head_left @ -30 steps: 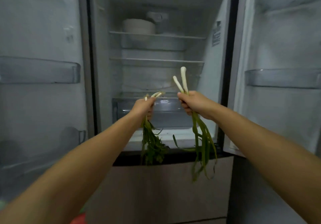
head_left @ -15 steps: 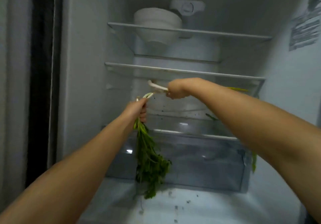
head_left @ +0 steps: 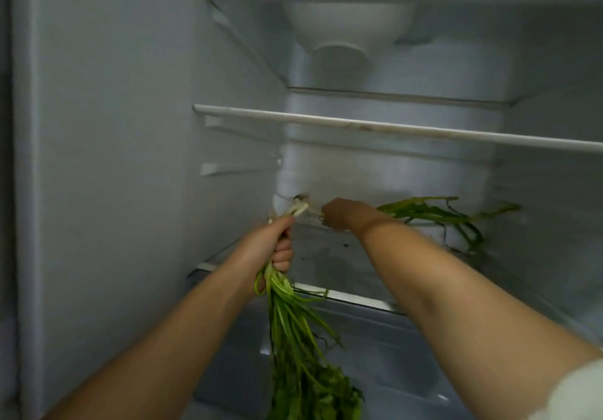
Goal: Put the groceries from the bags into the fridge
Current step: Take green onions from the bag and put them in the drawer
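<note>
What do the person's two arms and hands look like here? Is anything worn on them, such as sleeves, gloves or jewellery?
Both forearms are bare from wrist to the frame edge. The left hand and right hand wear no gloves, and no watch, ring or bracelet shows. The only clothing visible is a bit of white fabric at the lower right corner, near the right upper arm, probably a short sleeve, though it is blurred.
</note>
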A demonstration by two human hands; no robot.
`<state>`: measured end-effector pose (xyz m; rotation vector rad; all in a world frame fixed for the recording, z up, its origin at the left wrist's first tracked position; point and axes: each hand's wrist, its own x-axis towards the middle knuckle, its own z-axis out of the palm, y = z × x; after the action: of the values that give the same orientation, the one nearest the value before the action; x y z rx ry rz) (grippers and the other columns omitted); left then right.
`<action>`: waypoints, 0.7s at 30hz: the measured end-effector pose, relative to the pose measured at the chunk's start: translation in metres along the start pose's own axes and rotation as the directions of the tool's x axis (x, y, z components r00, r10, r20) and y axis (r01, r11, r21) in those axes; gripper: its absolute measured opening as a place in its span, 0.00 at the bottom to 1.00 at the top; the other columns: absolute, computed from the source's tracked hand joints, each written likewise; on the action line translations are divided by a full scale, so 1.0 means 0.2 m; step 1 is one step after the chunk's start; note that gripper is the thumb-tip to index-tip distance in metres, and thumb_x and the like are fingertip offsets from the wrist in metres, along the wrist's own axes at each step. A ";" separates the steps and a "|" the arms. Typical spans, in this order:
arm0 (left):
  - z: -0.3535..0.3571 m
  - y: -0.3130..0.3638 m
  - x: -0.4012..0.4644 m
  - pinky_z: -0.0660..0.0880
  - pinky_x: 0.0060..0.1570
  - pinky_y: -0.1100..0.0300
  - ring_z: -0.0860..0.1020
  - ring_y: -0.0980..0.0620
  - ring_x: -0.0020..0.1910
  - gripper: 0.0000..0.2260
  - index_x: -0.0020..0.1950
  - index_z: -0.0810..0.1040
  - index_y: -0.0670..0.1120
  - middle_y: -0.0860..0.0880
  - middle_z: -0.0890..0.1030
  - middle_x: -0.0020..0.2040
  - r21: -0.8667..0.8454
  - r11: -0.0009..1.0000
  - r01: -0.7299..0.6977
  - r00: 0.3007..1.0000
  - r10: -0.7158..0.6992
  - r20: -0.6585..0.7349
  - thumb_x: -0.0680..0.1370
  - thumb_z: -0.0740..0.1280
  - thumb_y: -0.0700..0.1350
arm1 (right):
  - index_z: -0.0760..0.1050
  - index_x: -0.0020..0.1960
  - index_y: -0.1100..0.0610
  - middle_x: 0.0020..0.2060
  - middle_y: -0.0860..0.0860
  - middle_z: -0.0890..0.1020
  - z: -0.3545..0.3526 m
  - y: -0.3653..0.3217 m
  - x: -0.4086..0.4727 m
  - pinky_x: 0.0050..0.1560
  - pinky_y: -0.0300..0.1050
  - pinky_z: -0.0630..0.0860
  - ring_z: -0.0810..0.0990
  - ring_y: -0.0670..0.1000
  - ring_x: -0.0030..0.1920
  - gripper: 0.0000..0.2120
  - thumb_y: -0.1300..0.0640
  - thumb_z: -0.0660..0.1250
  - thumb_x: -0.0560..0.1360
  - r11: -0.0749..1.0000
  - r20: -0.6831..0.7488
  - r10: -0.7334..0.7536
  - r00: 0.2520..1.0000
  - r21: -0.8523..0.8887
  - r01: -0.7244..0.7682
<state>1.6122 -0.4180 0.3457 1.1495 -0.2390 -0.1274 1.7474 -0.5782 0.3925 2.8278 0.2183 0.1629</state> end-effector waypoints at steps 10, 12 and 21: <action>0.00 0.00 -0.02 0.51 0.16 0.76 0.55 0.60 0.12 0.16 0.33 0.62 0.46 0.54 0.56 0.15 -0.005 1.000 -0.026 0.999 0.026 0.037 0.82 0.55 0.45 | 0.64 0.73 0.53 0.71 0.55 0.69 -0.07 0.01 -0.10 0.66 0.46 0.66 0.69 0.56 0.69 0.27 0.46 0.64 0.77 0.971 0.006 -0.096 0.995 0.223 0.092; 0.00 0.02 -0.04 0.50 0.15 0.74 0.55 0.60 0.12 0.16 0.33 0.62 0.46 0.54 0.56 0.15 -0.061 0.998 -0.034 0.999 0.036 0.036 0.82 0.55 0.45 | 0.72 0.67 0.57 0.60 0.55 0.78 -0.17 -0.04 -0.28 0.52 0.36 0.72 0.77 0.54 0.57 0.19 0.49 0.62 0.79 0.896 -0.101 -0.191 0.976 0.388 0.215; 0.25 0.30 0.07 0.50 0.12 0.73 0.55 0.59 0.11 0.19 0.31 0.59 0.47 0.54 0.56 0.14 -0.291 0.943 -0.163 0.987 0.158 -0.043 0.82 0.57 0.47 | 0.72 0.61 0.57 0.45 0.55 0.81 -0.18 -0.18 -0.91 0.44 0.39 0.80 0.81 0.48 0.44 0.27 0.37 0.60 0.71 -0.049 -0.042 -0.429 0.902 0.999 0.023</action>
<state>1.6117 -0.4403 0.4220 0.8305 -0.2854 -0.0064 1.5601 -0.5648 0.3991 4.0635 1.2480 -0.9680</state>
